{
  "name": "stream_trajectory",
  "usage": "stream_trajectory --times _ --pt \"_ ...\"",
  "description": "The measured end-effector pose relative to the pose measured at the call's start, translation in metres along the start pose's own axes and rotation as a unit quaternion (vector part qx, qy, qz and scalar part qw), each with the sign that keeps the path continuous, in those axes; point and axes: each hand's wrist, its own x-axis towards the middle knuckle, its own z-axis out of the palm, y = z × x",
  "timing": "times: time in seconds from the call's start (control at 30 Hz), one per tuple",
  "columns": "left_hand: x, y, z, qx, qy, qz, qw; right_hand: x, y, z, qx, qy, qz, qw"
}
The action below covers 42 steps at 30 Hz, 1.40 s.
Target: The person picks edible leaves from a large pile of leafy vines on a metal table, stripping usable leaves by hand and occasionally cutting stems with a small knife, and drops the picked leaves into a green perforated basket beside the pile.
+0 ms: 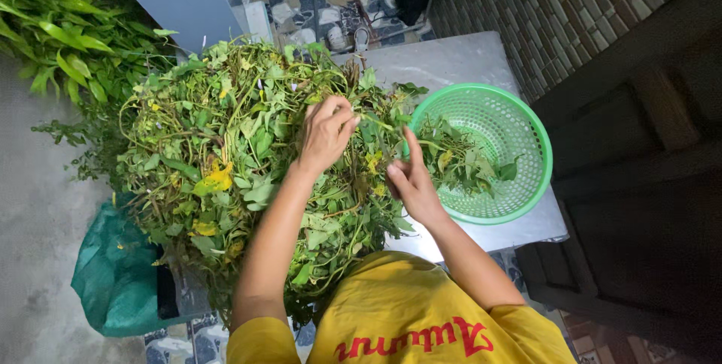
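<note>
Heap of leafy vine greens (226, 161), filling the centre-left of the frame: tangled thin stems bearing heart-shaped green leaves, several yellowed, piled loosely on the counter and spilling over its near edge. One thin stem (376, 125) runs level across the heap's right side, at mid-frame. Green plastic basket (538, 146), right of centre, just beside the heap: round, perforated, upright, holding a small loose cluster of picked leaves (459, 161) against its left inner wall.

Left hand (325, 132) pinching leafy vines (226, 153), right hand (412, 180) beside green basket (526, 123)
</note>
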Motion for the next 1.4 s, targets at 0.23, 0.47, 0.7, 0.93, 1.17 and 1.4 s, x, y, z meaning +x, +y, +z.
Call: stream_trajectory --times 0.23,0.47,0.7,0.93,1.17,1.4 --pt "-0.022 0.002 0.006 -0.047 -0.019 -0.032 0.998 0.029 0.023 -0.006 -0.279 0.098 -0.058 0.954" --pt "-0.019 -0.04 0.012 -0.046 0.014 -0.14 0.989 0.006 -0.003 -0.035 -0.318 0.185 -0.231 0.901" --pt "-0.011 -0.013 0.019 0.042 -0.004 -0.047 0.998 -0.015 -0.041 -0.075 -0.171 0.207 -0.214 0.939" --pt "0.002 0.019 0.022 -0.06 -0.087 -0.039 0.994 -0.009 -0.035 -0.085 -0.125 0.182 -0.209 0.953" --pt "-0.013 0.06 -0.011 -0.168 -0.036 -0.058 0.983 0.03 0.006 -0.099 0.036 0.168 -0.151 0.974" --pt "-0.031 0.09 -0.02 -0.141 -0.055 -0.15 0.977 0.051 0.044 -0.091 0.087 0.181 -0.071 0.977"
